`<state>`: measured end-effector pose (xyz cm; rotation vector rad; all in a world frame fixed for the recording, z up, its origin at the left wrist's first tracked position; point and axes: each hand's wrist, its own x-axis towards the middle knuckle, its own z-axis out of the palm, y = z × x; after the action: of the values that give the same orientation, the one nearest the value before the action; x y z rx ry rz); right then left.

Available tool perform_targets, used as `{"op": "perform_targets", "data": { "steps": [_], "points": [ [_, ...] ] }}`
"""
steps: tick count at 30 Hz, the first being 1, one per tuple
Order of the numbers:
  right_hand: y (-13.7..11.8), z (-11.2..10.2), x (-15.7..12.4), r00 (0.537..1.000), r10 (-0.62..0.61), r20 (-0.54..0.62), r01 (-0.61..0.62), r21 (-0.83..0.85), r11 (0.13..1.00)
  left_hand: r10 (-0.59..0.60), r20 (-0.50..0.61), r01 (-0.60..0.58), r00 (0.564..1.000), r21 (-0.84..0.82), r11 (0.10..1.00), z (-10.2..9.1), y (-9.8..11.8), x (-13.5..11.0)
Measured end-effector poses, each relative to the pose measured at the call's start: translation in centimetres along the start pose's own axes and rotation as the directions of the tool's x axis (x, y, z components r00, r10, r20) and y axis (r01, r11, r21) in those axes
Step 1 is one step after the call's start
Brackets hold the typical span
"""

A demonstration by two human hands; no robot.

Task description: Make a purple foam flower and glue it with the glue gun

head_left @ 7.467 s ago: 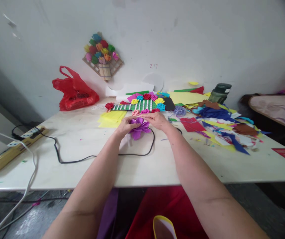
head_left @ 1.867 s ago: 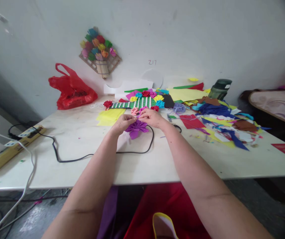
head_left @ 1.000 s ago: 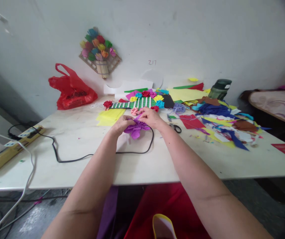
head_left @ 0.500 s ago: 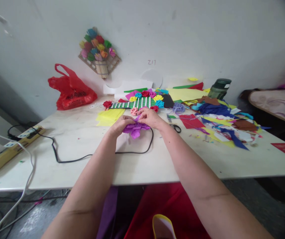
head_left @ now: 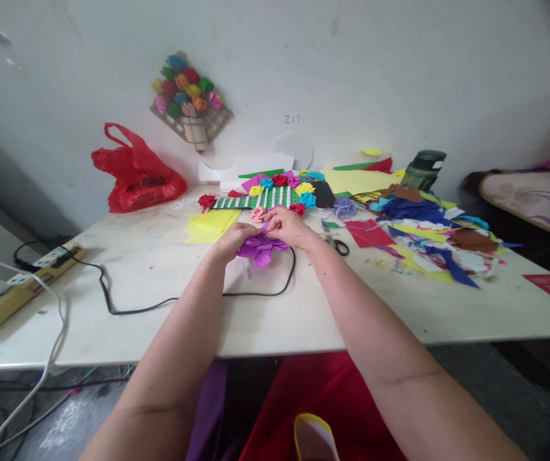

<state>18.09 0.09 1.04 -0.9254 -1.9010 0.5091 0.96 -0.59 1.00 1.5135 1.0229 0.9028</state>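
Note:
A purple paper flower [head_left: 260, 250] with loose petals is held just over the white table [head_left: 159, 333]. My left hand [head_left: 236, 239] pinches its left side, fingers closed. From the right, my right hand [head_left: 287, 225] grips the upper part between thumb and fingers. Just behind lies a green and white striped panel [head_left: 275, 198] edged with red, yellow, blue and pink paper flowers. A black cable [head_left: 260, 294] loops on the table below the flower. To the right of my right hand rest black-handled scissors [head_left: 340, 247].
A pile of coloured scraps [head_left: 423, 224] covers the right side, with a green bottle [head_left: 423, 171] behind it. At the left are a red plastic bag [head_left: 140, 179] and a power strip [head_left: 39, 275]. Yellow paper [head_left: 211, 225] lies near the panel. A paper-flower bouquet [head_left: 188, 96] hangs on the wall.
Both hands stay on the purple flower in nearly the same position. The whole view has shifted very slightly.

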Motion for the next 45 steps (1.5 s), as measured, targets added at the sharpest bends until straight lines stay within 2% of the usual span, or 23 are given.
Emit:
{"op": "perform_targets", "data": {
  "steps": [4,10,18,28,32,37,45],
  "points": [
    [0.3,0.2,0.1,1.000,-0.005,-0.021,0.004,-0.053,0.999,0.002,-0.012,-0.002,1.000,-0.008,1.000,-0.1,-0.2,0.2],
    [0.4,0.3,0.1,0.999,0.006,-0.035,-0.010,-0.124,0.992,-0.065,-0.070,0.061,0.995,-0.056,0.997,0.3,0.1,0.0],
    [0.1,0.3,-0.1,0.998,0.039,-0.051,-0.053,-0.317,0.947,-0.032,-0.053,0.028,0.998,-0.079,0.997,0.2,0.1,-0.1],
    [-0.6,-0.3,-0.3,0.994,0.056,0.090,-0.025,-0.317,0.948,-0.030,-0.060,0.025,0.998,-0.082,0.996,0.0,-0.1,0.0],
    [-0.9,-0.3,-0.4,0.996,0.046,0.078,-0.016,-0.348,0.937,-0.027,-0.065,0.022,0.997,-0.077,0.997,0.1,-0.1,-0.1],
    [-1.4,-0.3,-0.6,0.998,0.051,0.032,-0.034,-0.408,0.912,-0.050,-0.131,0.036,0.990,-0.113,0.993,0.4,-0.1,0.1],
    [-2.1,-0.3,-0.8,1.000,0.016,-0.020,-0.024,-0.478,0.878,-0.017,-0.214,-0.007,0.977,-0.109,0.994,0.0,-0.8,0.9]
  ]
}}
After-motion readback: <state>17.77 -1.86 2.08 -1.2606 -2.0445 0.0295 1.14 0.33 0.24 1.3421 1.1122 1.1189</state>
